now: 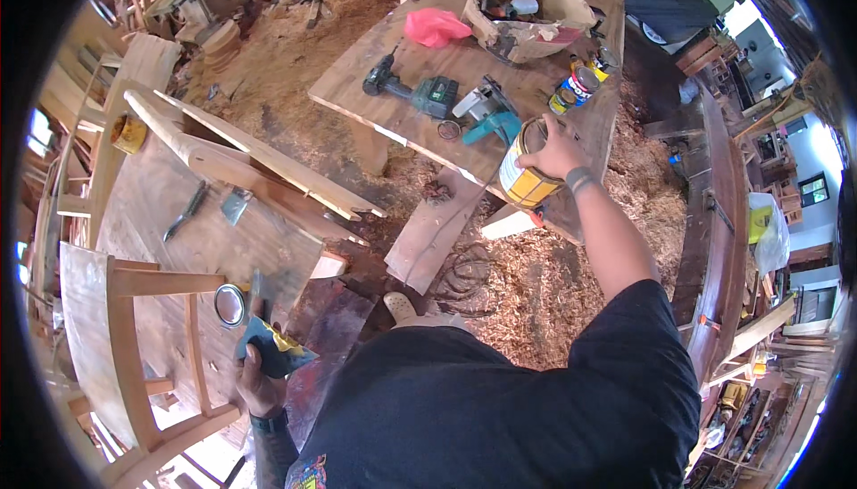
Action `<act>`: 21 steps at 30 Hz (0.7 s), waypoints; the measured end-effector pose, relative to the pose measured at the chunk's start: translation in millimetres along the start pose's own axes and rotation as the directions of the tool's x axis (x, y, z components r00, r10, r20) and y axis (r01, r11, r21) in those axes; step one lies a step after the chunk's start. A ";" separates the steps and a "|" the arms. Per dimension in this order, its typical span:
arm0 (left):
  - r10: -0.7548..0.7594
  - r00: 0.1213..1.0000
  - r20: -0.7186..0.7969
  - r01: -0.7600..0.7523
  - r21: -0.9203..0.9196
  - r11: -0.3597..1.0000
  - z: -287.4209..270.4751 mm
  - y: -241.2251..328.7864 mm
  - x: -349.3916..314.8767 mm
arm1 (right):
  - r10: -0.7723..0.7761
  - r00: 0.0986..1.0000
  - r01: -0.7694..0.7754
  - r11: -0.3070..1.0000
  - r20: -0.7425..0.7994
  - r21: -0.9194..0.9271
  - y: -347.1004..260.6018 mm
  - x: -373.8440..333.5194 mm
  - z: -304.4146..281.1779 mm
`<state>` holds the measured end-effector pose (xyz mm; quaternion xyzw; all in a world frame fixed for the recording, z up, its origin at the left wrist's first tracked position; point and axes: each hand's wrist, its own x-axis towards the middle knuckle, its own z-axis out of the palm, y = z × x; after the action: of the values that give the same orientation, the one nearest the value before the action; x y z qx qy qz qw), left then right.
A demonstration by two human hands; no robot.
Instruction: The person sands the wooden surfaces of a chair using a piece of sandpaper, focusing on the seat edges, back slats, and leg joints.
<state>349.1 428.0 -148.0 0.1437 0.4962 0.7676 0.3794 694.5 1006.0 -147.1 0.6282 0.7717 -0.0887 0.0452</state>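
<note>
Yellow paint tin, open, is gripped at its rim by the right hand at two o'clock, over the workbench edge. A folded blue rag is clamped in the left hand at seven o'clock. Tilting could spill it.

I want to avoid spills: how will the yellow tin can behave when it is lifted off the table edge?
The yellow tin can is open, so its contents could spill. It looks rigid metal, probably heavy. The right hand grips its rim from above, so it may swing.
</note>
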 end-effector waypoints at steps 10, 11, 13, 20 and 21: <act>-0.085 0.990 -0.110 0.079 -0.063 0.995 -50.4 -17.6 -21.6 | 0.020 1.000 -0.020 0.998 -0.004 0.061 -7.2 9.8 15.9; -0.096 0.989 -0.116 0.088 -0.075 0.993 -60.3 -24.5 -22.6 | 0.022 1.000 -0.023 0.994 0.012 0.106 -6.1 12.4 15.1; -0.118 0.985 -0.125 0.106 -0.098 0.990 -63.4 -30.7 -17.1 | 0.010 0.999 -0.017 0.981 0.040 0.195 -1.1 9.4 8.2; -0.061 0.998 0.033 0.064 -0.094 0.994 -32.2 -15.6 18.9 | 0.217 0.973 -0.148 0.850 -0.079 0.506 123.6 28.1 -26.6; -0.043 0.999 0.033 0.046 -0.091 0.995 -23.2 -9.9 20.8 | 0.213 0.974 -0.148 0.848 -0.072 0.508 126.2 26.3 -28.7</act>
<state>325.7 430.1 -170.6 0.1269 0.4574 0.7786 0.4104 813.6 1061.4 -133.8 0.6926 0.6610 -0.2409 -0.1592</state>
